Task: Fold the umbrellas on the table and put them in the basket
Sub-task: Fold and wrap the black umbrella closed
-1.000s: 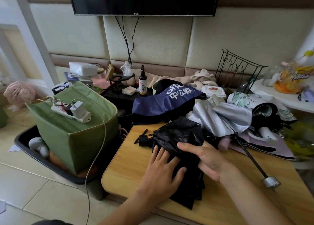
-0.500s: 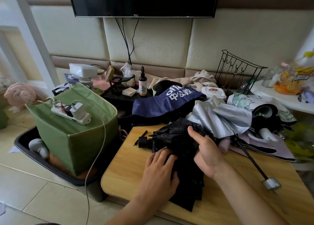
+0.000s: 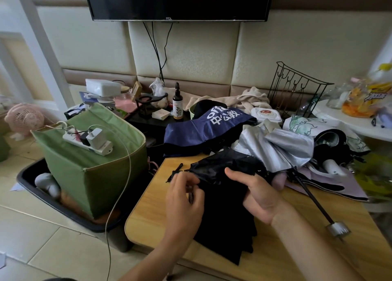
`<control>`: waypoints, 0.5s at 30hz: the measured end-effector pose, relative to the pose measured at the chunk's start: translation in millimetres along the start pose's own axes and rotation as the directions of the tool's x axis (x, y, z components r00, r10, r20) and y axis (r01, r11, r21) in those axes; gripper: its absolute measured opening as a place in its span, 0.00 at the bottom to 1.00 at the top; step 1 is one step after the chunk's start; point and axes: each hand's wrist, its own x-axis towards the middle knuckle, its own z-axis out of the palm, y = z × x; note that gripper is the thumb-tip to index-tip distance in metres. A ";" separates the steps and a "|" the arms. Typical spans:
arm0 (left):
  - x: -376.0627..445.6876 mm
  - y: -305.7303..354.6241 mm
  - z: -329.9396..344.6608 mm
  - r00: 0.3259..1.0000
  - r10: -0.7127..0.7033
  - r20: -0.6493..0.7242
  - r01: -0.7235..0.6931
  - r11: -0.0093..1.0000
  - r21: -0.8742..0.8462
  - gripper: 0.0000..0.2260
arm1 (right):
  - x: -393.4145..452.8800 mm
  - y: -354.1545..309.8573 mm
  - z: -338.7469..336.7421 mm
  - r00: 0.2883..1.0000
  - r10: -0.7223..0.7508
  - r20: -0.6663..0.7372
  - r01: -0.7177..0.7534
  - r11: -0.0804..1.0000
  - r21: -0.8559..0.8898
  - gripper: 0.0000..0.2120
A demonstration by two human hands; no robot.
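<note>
Black folded fabric of a collapsed umbrella [image 3: 222, 212] lies on the light wooden table [image 3: 148, 212], reaching from the table's near edge toward its middle. The left hand [image 3: 184, 196] sits at the umbrella's left side, fingers curled and pinching a thin strap or fold of the canopy near the tip. The right hand [image 3: 256, 196] lies on the umbrella's right side, thumb on top and fingers wrapped under the cloth, gripping it. Right of the black umbrella, a silver-grey umbrella [image 3: 282, 147] spreads half open, its dark shaft ending in a metal cap [image 3: 337, 231] near the table's right edge. Behind the black umbrella rests a navy blue umbrella with white lettering [image 3: 203, 128]. Left of the table, on the floor, stands the green fabric basket [image 3: 89, 174] inside a black tray [image 3: 29, 181]; a white power strip [image 3: 89, 140] lies across the basket's top. Beyond the table, a black television [image 3: 178, 0] hangs on the padded wall.
</note>
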 end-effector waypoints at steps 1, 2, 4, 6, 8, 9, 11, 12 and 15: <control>3.1 2.1 -3.2 1.000 -0.026 -0.011 0.026 0.999 -0.038 0.12 | 0.3 0.6 -0.8 1.000 -0.004 -0.007 0.004 1.000 0.008 0.18; 5.5 4.1 -5.8 0.999 -0.042 -0.010 0.041 0.997 -0.067 0.12 | 0.5 0.9 -1.3 1.000 -0.007 -0.013 0.008 1.000 0.026 0.18; 8.8 7.5 -9.6 0.999 -0.050 0.012 0.051 0.994 -0.093 0.12 | 1.1 1.0 -2.0 1.000 -0.016 -0.019 0.017 0.997 0.074 0.18; 9.9 8.5 -11.4 0.995 -0.065 0.072 0.071 0.993 -0.091 0.12 | 1.9 1.4 -2.1 1.000 -0.016 -0.022 0.019 0.994 0.112 0.17; 9.9 7.5 -12.2 0.980 -0.115 0.163 0.130 0.988 -0.087 0.11 | 2.9 2.8 -2.3 1.000 -0.008 -0.022 0.011 0.991 0.131 0.18; 9.8 7.5 -12.1 0.967 -0.144 0.208 0.163 0.984 -0.077 0.10 | 2.9 3.1 -2.0 1.000 -0.002 -0.021 0.005 0.990 0.140 0.17; 11.2 6.4 -12.2 0.943 -0.185 0.278 0.205 0.978 -0.046 0.08 | 1.5 3.1 -1.7 1.000 0.013 -0.014 -0.011 0.990 0.140 0.17; 13.1 6.1 -12.4 0.936 -0.195 0.293 0.212 0.977 -0.028 0.08 | 0.7 2.9 -2.0 1.000 0.026 0.000 -0.026 0.991 0.134 0.17; 18.4 6.6 -14.9 0.905 -0.230 0.357 0.268 0.962 -0.060 0.10 | -4.4 -0.7 -2.4 0.997 0.061 0.045 -0.063 0.997 0.040 0.18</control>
